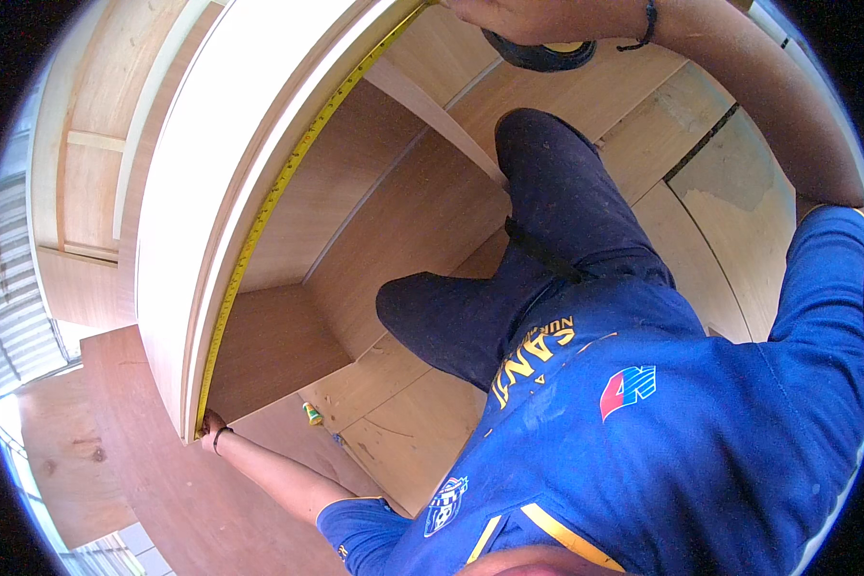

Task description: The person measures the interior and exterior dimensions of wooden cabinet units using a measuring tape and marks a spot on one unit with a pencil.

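A yellow tape measure (288, 173) is stretched along the edge of a pale wooden panel (226, 144), which looks bowed near the picture's rim. Down at the panel's lower left corner, my left hand (211, 425) is closed on the tape's end. My right hand (509, 17) is at the top edge of the view, closed where the other end of the tape runs in; its fingertips are partly cut off. Just below that hand is a round black thing (540, 55) with a yellow inner part, and I cannot tell whether it is held.
Brown wooden compartments (394, 230) lie behind the panel, next to my bent legs (566, 192). Light boards (682, 230) cover the floor around me. A small green and yellow container (312, 414) stands near my left arm. More wooden frames (96, 182) are at the far left.
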{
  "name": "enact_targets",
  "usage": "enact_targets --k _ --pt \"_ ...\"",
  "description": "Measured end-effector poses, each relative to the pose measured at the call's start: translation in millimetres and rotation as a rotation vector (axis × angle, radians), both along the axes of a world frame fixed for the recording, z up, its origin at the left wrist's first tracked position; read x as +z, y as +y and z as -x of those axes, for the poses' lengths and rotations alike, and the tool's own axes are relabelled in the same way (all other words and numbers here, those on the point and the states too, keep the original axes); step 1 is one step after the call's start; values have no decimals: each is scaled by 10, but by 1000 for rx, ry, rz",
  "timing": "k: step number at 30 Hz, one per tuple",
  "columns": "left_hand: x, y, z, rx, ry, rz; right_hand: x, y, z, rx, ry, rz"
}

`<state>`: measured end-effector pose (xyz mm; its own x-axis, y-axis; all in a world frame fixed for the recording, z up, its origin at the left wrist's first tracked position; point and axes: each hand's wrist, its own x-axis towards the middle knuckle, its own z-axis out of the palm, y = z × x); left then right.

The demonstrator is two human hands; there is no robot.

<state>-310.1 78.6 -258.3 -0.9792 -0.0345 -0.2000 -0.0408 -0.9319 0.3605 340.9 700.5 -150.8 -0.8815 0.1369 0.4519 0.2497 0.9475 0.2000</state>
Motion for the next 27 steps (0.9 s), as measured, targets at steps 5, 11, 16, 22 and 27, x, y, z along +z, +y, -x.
enact_targets --k 5,11,16,22,27 --pt "161 -103 189 -16 68 -35 -60 109 -98 27 70 -16" --pt "307 -279 254 11 141 62 -112 118 -130 20 103 -34" --pt "-56 127 75 61 52 63 -32 75 -59 44 81 -82" --pt "-25 -582 685 31 203 261 18 43 -129 74 69 -22" --pt "-12 -603 740 66 284 423 49 50 -154 91 74 30"
